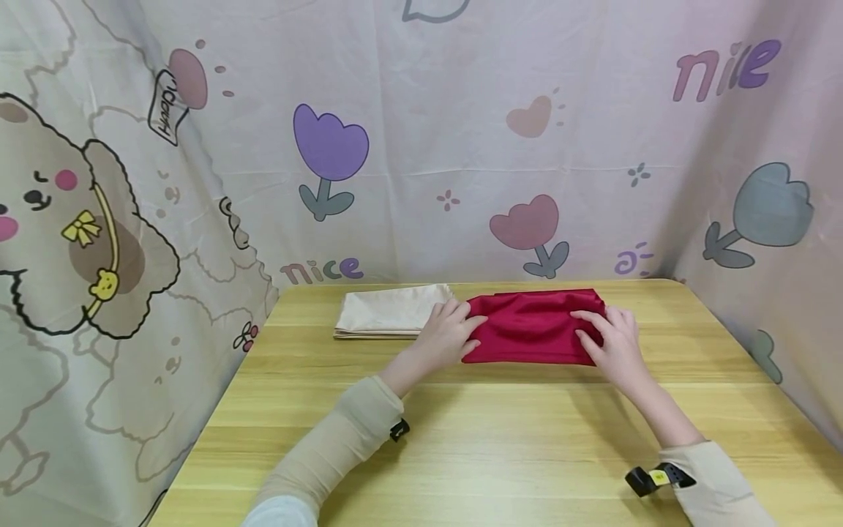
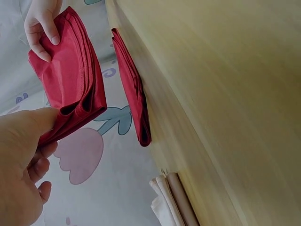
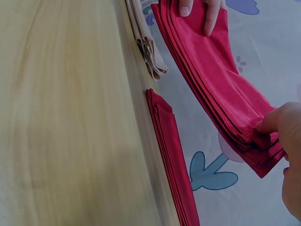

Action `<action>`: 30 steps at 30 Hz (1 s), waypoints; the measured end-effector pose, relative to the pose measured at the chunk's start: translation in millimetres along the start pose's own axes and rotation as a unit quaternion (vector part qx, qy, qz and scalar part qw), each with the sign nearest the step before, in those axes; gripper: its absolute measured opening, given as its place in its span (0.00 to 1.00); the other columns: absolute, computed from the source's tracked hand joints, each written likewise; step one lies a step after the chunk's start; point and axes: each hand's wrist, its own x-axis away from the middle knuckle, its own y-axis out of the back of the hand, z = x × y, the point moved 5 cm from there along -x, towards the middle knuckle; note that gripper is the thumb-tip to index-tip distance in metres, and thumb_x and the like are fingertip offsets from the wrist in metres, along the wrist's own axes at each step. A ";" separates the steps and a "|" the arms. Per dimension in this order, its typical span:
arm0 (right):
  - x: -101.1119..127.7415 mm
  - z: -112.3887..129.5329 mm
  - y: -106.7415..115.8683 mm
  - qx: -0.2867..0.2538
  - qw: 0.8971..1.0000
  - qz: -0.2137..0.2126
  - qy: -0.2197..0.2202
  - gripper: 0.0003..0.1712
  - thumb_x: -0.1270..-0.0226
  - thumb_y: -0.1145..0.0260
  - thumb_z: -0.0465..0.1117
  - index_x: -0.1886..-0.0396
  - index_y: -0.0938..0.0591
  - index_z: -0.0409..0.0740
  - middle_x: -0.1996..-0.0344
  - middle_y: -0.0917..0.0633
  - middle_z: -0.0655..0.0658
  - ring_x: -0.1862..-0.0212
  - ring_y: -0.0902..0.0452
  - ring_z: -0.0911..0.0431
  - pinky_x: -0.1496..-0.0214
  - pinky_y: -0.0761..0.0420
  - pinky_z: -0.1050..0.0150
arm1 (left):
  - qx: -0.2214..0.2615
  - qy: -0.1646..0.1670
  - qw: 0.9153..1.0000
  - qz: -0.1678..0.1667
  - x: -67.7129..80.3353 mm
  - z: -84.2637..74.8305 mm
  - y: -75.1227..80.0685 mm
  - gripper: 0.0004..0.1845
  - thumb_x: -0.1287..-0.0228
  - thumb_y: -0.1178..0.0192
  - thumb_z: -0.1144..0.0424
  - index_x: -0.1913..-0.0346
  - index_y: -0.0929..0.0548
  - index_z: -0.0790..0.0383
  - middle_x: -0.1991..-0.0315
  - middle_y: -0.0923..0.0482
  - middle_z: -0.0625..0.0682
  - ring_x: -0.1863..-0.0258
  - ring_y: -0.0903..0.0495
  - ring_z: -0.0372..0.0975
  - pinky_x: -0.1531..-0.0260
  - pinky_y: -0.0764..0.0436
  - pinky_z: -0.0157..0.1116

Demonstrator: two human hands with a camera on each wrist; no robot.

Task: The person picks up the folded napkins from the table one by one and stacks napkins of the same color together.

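Head view: I see both hands at the ends of a folded red cloth (image 1: 535, 326), centre of the frame at the far side of the wooden counter (image 1: 461, 439). My left hand (image 1: 448, 335) grips its left end, fingers on top; my right hand (image 1: 612, 340) holds the right end, fingers laid over the top. A folded beige cloth (image 1: 390, 311) lies just left of the red one, and the two look to touch near my left hand. A printed curtain (image 1: 421, 146) fills the upper frame.

Left wrist view: the left hand (image 2: 21, 160), lower left, pinches the stacked red cloth (image 2: 70, 84), which is raised off the counter (image 2: 225, 94). A second folded red cloth (image 2: 134, 99) lies on the counter beneath it. The right hand (image 2: 40, 26) grips the far end, upper left.

Right wrist view: the right hand (image 3: 287, 141), right edge, pinches the layered red cloth (image 3: 221, 89); the left hand (image 3: 200, 9) holds the end at the top edge.
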 end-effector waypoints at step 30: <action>-10.5 -24.0 5.9 0.032 0.999 0.012 -0.030 0.18 0.45 0.30 0.20 0.54 0.14 0.35 0.68 0.26 0.33 0.56 0.38 0.35 0.53 0.44 0.43 | 0.032 0.057 0.996 0.056 -33.1 -0.9 -29.5 0.23 0.30 0.33 0.50 0.35 0.17 0.48 0.50 0.23 0.48 0.46 0.29 0.42 0.42 0.29 0.43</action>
